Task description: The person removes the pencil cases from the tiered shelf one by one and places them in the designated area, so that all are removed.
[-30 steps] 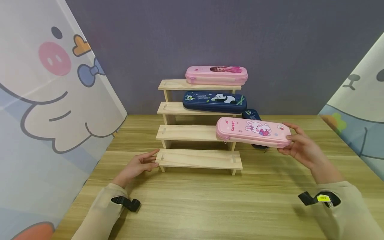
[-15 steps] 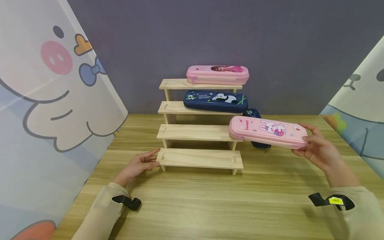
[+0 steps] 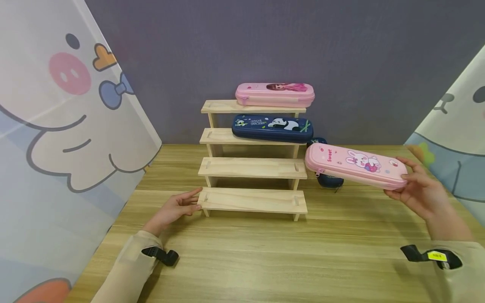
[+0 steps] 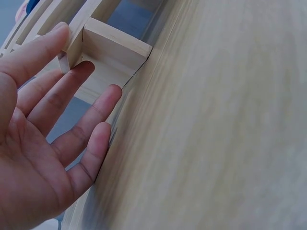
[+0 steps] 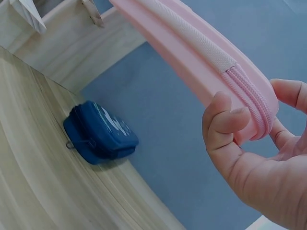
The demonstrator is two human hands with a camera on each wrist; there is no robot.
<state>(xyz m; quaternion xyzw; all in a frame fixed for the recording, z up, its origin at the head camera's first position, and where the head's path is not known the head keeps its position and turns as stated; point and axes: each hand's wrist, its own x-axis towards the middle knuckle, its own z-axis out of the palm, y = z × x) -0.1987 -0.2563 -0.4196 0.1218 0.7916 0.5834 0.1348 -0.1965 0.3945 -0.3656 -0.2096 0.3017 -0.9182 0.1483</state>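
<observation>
In the head view, my right hand (image 3: 420, 191) holds a pink pencil case (image 3: 356, 166) with a bunny print by its right end, clear of the table and right of the wooden step rack (image 3: 251, 200). The right wrist view shows my thumb (image 5: 225, 124) on the zipped side of the pink case (image 5: 192, 52). At the rack's lowest step, my left hand (image 3: 174, 212) pinches the left end between thumb and index finger; its other fingers (image 4: 108, 103) are spread loosely. A dark blue panda case (image 3: 270, 127) lies on the second step from the top.
On the top step sits another pink pencil case (image 3: 274, 94) with a doll print. A second dark blue case (image 5: 100, 132) stands on the table right of the rack, partly hidden behind the held case. A grey panel (image 3: 182, 63) rises behind.
My right hand has carried the pink bunny case rightward, away from over the third step to beyond the rack's right side. The left hand stays at the lowest step.
</observation>
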